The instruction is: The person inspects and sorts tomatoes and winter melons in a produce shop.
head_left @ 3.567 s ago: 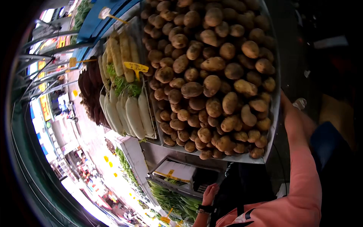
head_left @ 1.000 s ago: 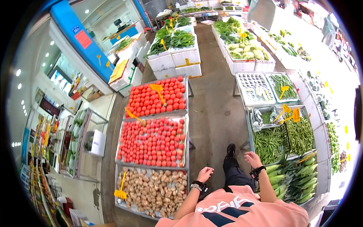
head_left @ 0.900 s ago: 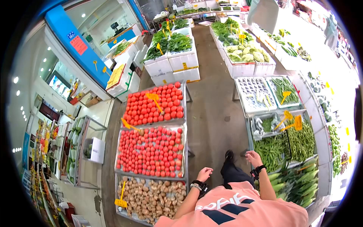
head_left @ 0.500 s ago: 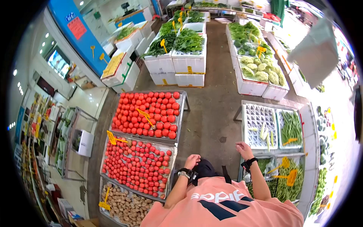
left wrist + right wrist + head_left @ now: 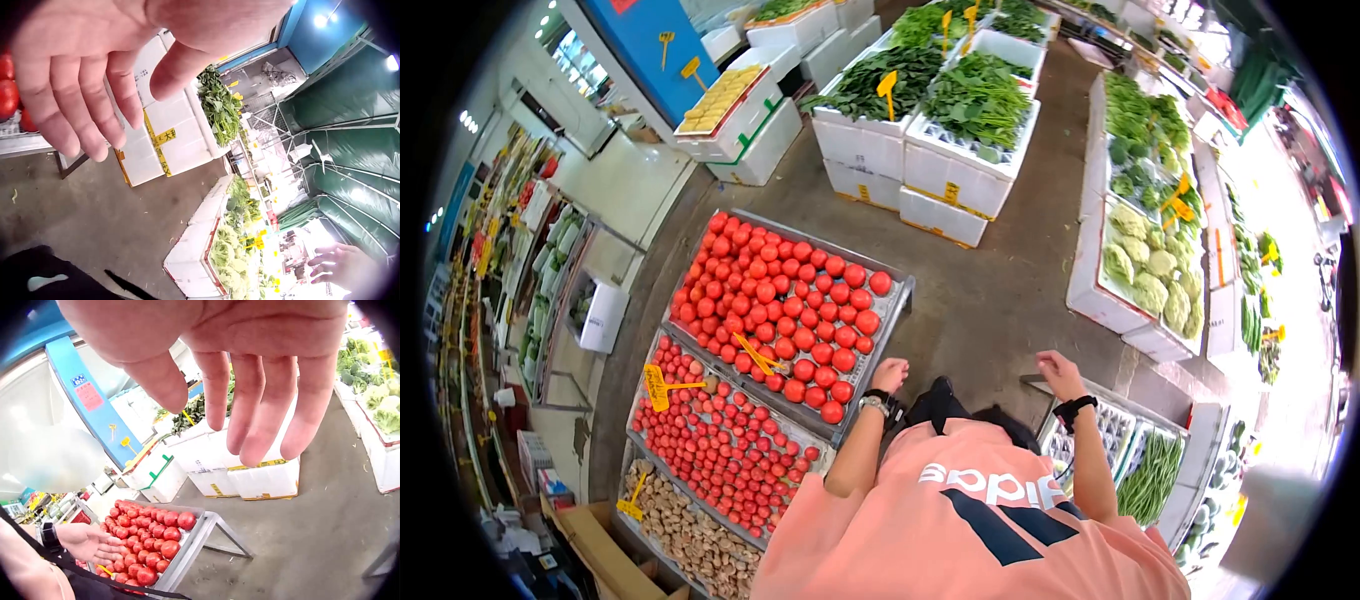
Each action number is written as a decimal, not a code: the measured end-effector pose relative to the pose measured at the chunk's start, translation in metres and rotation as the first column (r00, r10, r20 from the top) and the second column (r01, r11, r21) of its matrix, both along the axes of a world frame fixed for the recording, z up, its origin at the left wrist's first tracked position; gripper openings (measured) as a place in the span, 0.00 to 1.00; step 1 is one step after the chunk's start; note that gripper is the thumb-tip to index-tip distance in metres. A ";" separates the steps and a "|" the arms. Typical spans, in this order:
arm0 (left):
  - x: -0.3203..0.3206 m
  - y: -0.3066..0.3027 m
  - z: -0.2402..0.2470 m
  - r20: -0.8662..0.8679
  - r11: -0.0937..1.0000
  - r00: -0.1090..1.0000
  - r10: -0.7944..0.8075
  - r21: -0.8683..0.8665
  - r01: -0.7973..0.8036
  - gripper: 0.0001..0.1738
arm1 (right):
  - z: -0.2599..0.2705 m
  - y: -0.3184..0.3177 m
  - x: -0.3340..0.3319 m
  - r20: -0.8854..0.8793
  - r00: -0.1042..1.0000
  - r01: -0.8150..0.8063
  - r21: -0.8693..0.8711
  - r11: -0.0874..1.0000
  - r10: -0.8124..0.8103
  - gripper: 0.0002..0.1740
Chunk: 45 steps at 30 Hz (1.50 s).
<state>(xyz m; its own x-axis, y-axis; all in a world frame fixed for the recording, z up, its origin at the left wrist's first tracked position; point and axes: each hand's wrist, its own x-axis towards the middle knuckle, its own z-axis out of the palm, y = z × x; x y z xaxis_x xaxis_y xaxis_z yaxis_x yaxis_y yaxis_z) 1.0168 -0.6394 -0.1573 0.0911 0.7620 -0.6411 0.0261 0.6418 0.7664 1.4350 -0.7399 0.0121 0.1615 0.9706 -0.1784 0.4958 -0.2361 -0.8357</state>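
Note:
My left hand point(image 5: 890, 375) hangs in front of my body, just right of the tomato tray. Its fingers are relaxed and hold nothing, as the left wrist view of the hand point(image 5: 87, 81) shows. The nearest things to it are large red tomatoes point(image 5: 795, 325) on a metal stand. My right hand point(image 5: 1060, 375) is held out above the near end of a stand with green beans point(image 5: 1150, 478). In the right wrist view this hand point(image 5: 250, 381) has loosely bent fingers with nothing between them.
Smaller tomatoes point(image 5: 725, 440) and a tray of ginger-like roots point(image 5: 695, 520) lie at the left. Ahead stand white foam boxes point(image 5: 960, 180) topped with leafy greens point(image 5: 980, 100). Cauliflower point(image 5: 1155, 265) fills boxes at the right. A floor aisle point(image 5: 990, 300) runs between the stands.
The view has gone from potatoes and radishes to the tomato aisle, then forward along it. Greens and cauliflower boxes now appear closer, and the hands stay free in front of the body.

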 end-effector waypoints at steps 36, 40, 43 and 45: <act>0.092 0.192 0.016 0.221 0.125 0.016 0.975 -0.488 -0.864 0.15 | 0.069 0.789 -0.443 0.009 -0.235 -0.923 0.312 -0.226 0.972 0.16; -0.046 0.289 0.143 0.265 0.021 0.011 0.964 -0.034 -0.999 0.21 | 0.076 0.825 -0.540 0.035 -0.356 -0.904 0.239 -0.354 0.934 0.17; -0.114 0.400 0.320 0.234 -0.063 -0.019 0.972 0.183 -0.981 0.23 | 0.090 0.833 -0.590 -0.044 -0.489 -0.842 0.283 -0.459 0.871 0.17; -0.151 0.442 0.366 0.273 -0.043 0.022 0.962 0.231 -0.972 0.21 | 0.120 0.840 -0.613 -0.109 -0.588 -0.800 0.226 -0.556 0.801 0.19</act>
